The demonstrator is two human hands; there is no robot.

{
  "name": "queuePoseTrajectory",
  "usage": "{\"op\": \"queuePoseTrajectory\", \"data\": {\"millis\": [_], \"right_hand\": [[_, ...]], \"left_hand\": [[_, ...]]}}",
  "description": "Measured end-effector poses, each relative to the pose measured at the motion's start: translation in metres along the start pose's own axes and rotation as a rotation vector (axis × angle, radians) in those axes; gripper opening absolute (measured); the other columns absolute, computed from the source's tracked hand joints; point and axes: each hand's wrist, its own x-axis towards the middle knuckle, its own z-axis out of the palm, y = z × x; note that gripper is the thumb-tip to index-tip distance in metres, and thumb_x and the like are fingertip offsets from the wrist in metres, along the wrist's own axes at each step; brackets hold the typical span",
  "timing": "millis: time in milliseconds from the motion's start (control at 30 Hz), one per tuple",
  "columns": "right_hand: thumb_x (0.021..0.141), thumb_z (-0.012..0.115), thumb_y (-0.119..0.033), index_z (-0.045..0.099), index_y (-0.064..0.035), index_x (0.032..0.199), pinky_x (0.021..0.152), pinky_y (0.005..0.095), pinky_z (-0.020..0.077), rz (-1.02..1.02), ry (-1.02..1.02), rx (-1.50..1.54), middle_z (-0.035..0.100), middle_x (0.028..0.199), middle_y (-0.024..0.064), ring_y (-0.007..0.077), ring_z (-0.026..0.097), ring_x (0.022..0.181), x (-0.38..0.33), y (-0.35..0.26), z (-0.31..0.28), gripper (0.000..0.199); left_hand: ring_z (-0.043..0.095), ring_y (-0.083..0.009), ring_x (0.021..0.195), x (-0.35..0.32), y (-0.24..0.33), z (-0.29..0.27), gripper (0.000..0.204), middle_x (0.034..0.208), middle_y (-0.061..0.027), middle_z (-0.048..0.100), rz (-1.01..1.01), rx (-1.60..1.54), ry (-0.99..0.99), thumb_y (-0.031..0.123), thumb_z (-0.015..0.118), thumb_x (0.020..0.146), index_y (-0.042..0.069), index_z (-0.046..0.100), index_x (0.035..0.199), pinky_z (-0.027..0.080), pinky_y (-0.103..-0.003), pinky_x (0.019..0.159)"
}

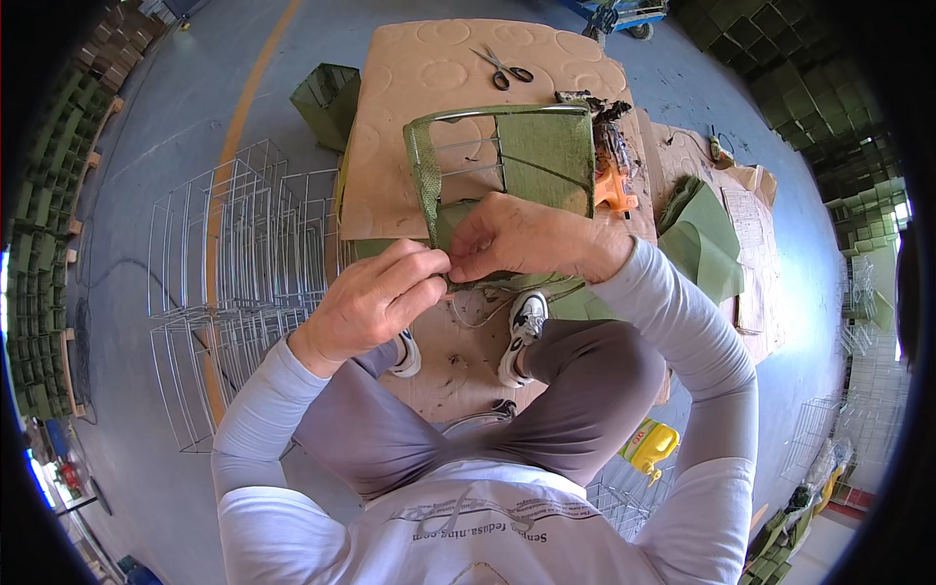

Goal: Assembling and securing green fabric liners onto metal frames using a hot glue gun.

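Observation:
A wire frame partly covered in green fabric (546,161) rests on cardboard before me, its near side bare of cover in places. A strip of woven green fabric (426,175) wraps its left wire. At the frame's near left corner, my left hand (375,294) is closed in a pinch on the green fabric's edge. My right hand (517,237) meets it there, thumb and forefinger pressed together; whatever they pinch is hidden. A thin pale cord (473,320) hangs below the hands. Black-handled scissors (502,73) lie partly spread beyond the frame.
Bare wire frames (239,253) stand stacked at the left, near a green fabric box (327,102). An orange object (614,185) and dark scraps lie right of the frame. Green fabric sheets (697,244) are farther right. A yellow jug (651,447) stands by my right leg.

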Motion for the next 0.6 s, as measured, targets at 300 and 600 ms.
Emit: {"op": "queuePoseTrajectory", "data": {"millis": [300, 600], "right_hand": [[0.084, 0.07, -0.02, 0.074, 0.0014, 0.098, 0.079, 0.0316, 0.0494, 0.028, -0.143, -0.034, 0.072, 0.088, 0.0092, 0.0174, 0.063, 0.085, 0.005, 0.008, -0.005, 0.026], [0.08, 0.066, 0.012, 0.07, -0.0005, 0.096, 0.069, 0.0363, 0.0498, -0.12, 1.331, -1.149, 0.059, 0.09, 0.0115, 0.0245, 0.059, 0.078, -0.151, -0.03, 0.079, 0.02]], "left_hand": [[0.062, -0.0229, 0.093, -0.001, 0.001, 0.002, 0.021, 0.102, -0.0079, 0.058, 0.037, 0.02, -0.065, 0.008, 0.074, 0.073, 0.002, 0.06, 0.087, 0.057, -0.031, 0.068], [0.062, -0.0235, 0.091, -0.009, -0.005, -0.003, 0.023, 0.102, -0.0089, 0.059, -0.024, 0.013, 0.019, 0.008, 0.075, 0.075, 0.002, 0.061, 0.092, 0.056, -0.032, 0.071]]}}
